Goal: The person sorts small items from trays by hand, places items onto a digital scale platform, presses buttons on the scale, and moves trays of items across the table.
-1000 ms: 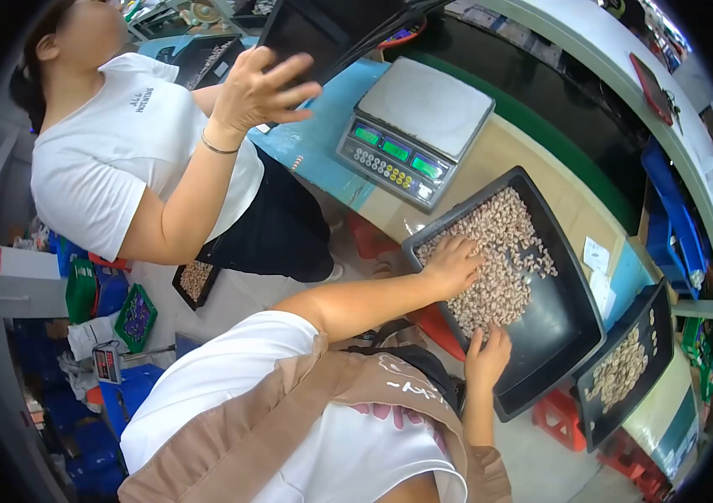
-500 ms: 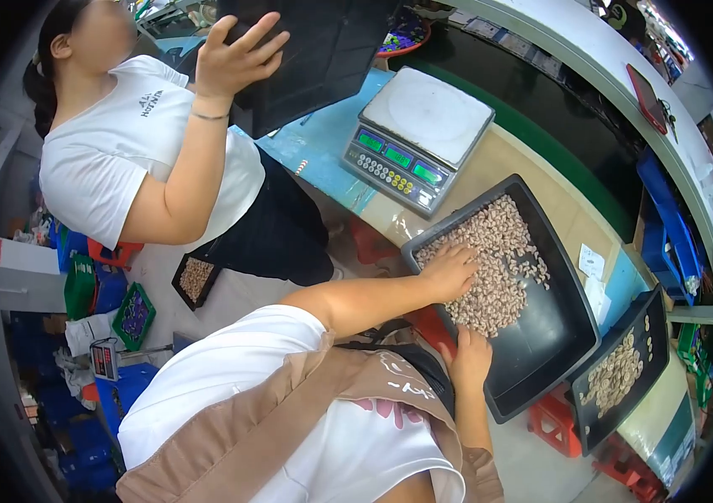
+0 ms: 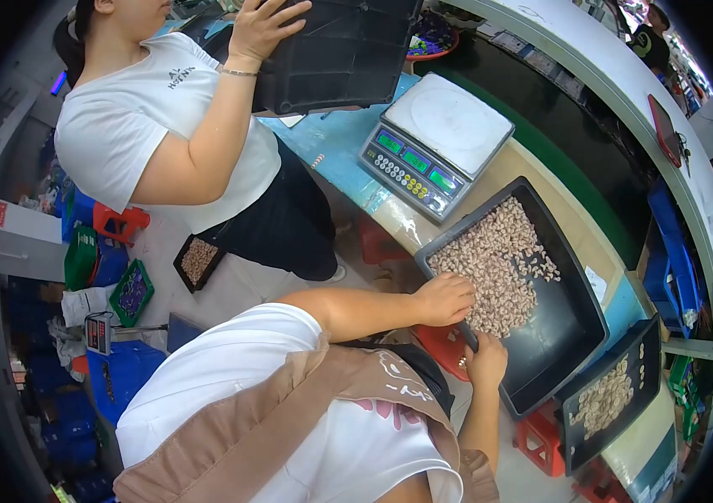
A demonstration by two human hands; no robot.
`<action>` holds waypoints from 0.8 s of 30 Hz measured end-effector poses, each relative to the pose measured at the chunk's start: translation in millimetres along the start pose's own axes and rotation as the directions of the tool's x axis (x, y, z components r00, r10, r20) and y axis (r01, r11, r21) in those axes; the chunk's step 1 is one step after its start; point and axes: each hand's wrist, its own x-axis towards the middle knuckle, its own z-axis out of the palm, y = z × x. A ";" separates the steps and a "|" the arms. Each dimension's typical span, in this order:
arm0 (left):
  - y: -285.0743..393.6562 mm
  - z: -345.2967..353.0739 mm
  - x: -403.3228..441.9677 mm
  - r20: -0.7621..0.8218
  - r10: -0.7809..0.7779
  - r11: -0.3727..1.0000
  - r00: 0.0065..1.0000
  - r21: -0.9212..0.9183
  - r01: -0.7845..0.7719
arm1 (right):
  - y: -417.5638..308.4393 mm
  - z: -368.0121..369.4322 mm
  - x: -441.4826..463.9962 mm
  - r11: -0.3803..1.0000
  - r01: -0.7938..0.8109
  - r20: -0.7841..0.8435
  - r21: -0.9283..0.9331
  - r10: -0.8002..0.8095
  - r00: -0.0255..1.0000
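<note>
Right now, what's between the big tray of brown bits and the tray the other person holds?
The weighing scale sits between the big tray and the held tray, in the head view.

A factory workshop, shown by the counting scale (image 3: 438, 145), parts trays (image 3: 553, 310) and workbench (image 3: 390, 214).

Co-worker (image 3: 163, 126): head cropped by top edge. Raised tray (image 3: 335, 59): likewise cropped; inner side hidden. Scale (image 3: 436, 147): display digits too small to read. Large tray (image 3: 570, 323): near rim partly covered by left hand (image 3: 444, 299) and right hand (image 3: 487, 361).
</note>
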 end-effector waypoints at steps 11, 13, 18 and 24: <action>-2.0 2.5 0.7 -0.009 -0.001 1.000 1.000 0.022 0.001 | 0.8 0.0 2.8 0.999 -0.019 0.039 0.041 0.017 0.999; -1.7 2.1 0.7 -0.010 -0.004 1.000 1.000 0.026 0.004 | 1.3 0.7 2.4 0.999 -0.018 0.037 0.044 0.017 0.999; -0.8 1.3 1.0 -0.011 -0.006 1.000 1.000 0.028 0.006 | 1.7 1.5 2.5 0.999 -0.016 0.036 0.049 0.014 0.999; -0.1 0.3 1.0 0.011 -0.015 0.999 1.000 0.030 0.015 | 1.7 2.1 2.8 0.999 -0.023 0.033 0.048 0.021 0.999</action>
